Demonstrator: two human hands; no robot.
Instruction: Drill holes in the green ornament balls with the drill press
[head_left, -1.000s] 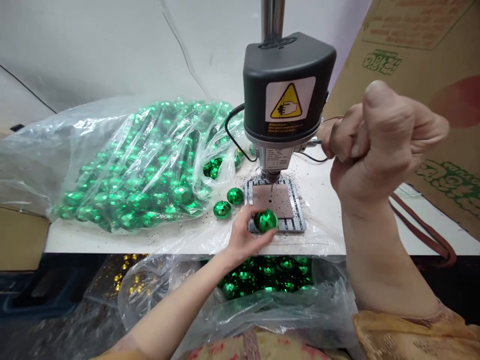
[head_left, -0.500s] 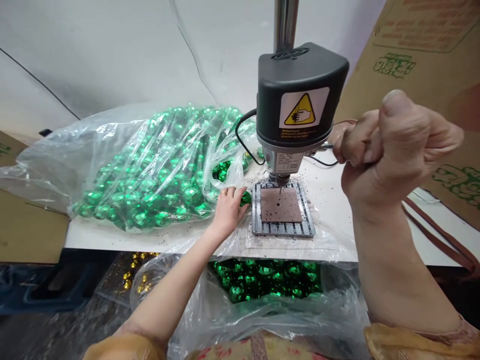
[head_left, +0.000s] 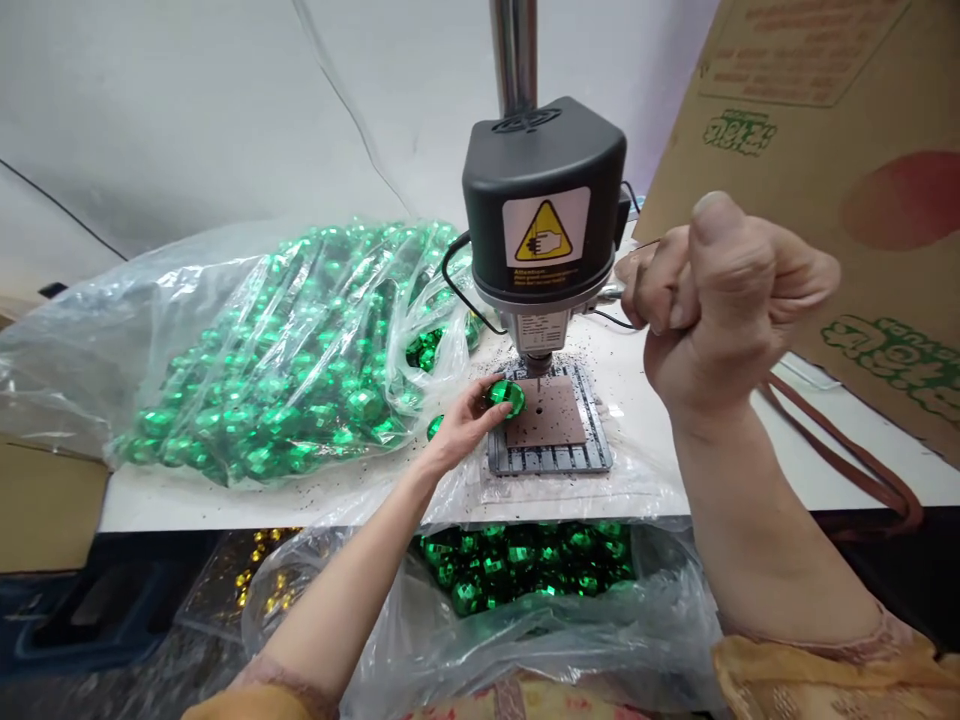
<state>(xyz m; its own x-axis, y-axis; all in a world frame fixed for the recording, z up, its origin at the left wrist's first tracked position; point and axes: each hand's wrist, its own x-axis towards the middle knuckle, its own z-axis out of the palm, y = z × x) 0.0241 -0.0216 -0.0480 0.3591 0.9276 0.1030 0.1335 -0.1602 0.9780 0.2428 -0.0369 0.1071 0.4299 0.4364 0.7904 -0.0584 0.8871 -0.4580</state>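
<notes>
Between the thumb and fingers of my left hand (head_left: 466,425) is a shiny green faceted ball (head_left: 508,399), held over the left side of the brown square plate (head_left: 551,425). That plate has a dark hole and lies on the slotted metal base (head_left: 598,455) of a small bench drill press (head_left: 545,200). The drill bit (head_left: 538,382) points down above the plate, apart from the ball. My right hand (head_left: 724,290) is closed around the drill press's lever (head_left: 609,294), whose end is hidden in the fist.
A large clear bag (head_left: 262,350) of green balls lies left of the drill, with a loose green ball (head_left: 435,428) near its mouth. An open bag (head_left: 525,565) of green balls hangs below the table edge. A cardboard box (head_left: 810,180) and brown strap (head_left: 847,450) are at right.
My left hand has lifted the green ball and moved it right, from beside the base to above the plate. My right hand stays on the lever. The view has shifted slightly.
</notes>
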